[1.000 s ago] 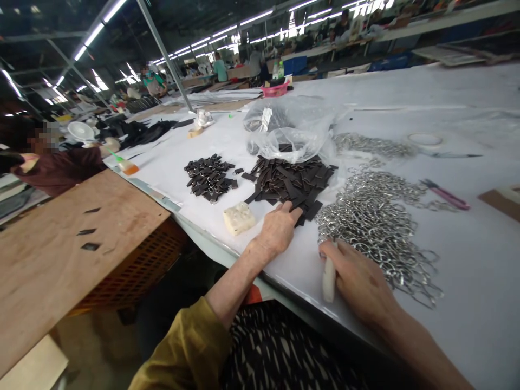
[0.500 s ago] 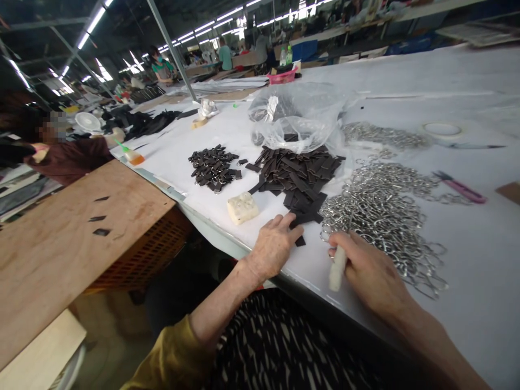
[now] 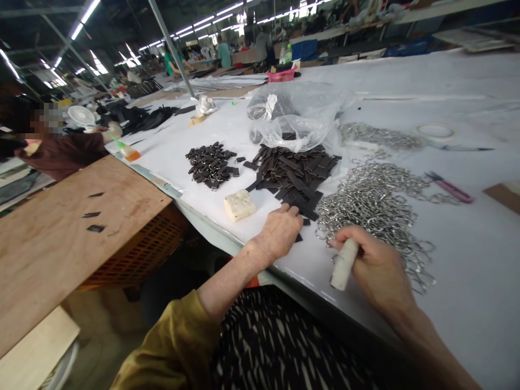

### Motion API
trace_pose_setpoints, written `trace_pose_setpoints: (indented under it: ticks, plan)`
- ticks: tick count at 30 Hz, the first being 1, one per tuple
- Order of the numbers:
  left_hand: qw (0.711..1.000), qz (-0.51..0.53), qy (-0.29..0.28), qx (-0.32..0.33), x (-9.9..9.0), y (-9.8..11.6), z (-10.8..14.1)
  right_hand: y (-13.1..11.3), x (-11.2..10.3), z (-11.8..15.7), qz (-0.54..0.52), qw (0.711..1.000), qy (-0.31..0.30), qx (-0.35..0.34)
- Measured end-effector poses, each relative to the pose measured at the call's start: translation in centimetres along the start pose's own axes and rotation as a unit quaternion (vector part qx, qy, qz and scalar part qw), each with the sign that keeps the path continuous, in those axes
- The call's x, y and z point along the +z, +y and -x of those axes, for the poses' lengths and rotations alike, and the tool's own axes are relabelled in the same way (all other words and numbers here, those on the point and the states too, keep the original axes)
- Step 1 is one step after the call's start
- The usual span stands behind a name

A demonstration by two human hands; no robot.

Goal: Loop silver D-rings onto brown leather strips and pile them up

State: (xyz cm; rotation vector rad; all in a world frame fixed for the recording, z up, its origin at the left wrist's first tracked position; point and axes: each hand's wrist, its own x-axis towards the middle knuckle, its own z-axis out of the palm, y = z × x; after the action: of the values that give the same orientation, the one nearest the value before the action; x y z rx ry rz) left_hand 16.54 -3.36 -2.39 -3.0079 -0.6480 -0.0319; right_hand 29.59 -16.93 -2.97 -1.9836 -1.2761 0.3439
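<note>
My left hand [image 3: 281,232] is closed, its fingers curled down at the near edge of a pile of flat black strips [image 3: 294,176]. Its fingertips are hidden; a small black piece [image 3: 299,238] shows on the table just beside them. My right hand [image 3: 376,265] grips a tool by its thick, whitish wrapped handle [image 3: 345,264], and the tool's working end cannot be made out. A metal ring shows by the right fingers. Right behind this hand spreads a heap of silvery wire rings [image 3: 369,200]. A cream-coloured block [image 3: 239,206] lies left of my left hand.
Finished-looking black tabs with rings [image 3: 211,165] form a smaller pile. Behind stand a clear plastic bag [image 3: 296,116] and a pink basket [image 3: 281,76]. Pink-handled snips [image 3: 450,188] and a tape roll [image 3: 435,131] lie right. A co-worker [image 3: 60,149] sits left, near a glue bottle [image 3: 129,153].
My left hand has curled its fingers in more and moved slightly up over the strips. The right hand has turned a little, tilting the white handle. The whole view has shifted slightly.
</note>
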Motion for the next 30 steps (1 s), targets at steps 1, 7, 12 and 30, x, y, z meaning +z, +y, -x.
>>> trace_pose_setpoints:
  ticks: [1, 7, 12, 30]
  plan:
    - [1.0, -0.004, -0.005, 0.005, 0.0, 0.0, -0.1, -0.1, -0.1, 0.1, -0.029, 0.999, 0.003, 0.02]
    - [1.0, 0.0, 0.009, 0.014, 0.4, -0.1, -0.3, -0.7, -0.7, 0.2, -0.211, 0.974, 0.003, 0.081]
    - [0.998, 0.026, 0.043, -0.035, -0.2, -0.2, 0.1, -0.9, -0.9, 0.1, -0.282, 0.954, 0.016, 0.098]
    - [0.514, 0.826, -0.068, -0.22, -0.6, 4.8, 5.2, -0.8, -1.0, 0.4, -0.191, 0.981, -0.039, 0.013]
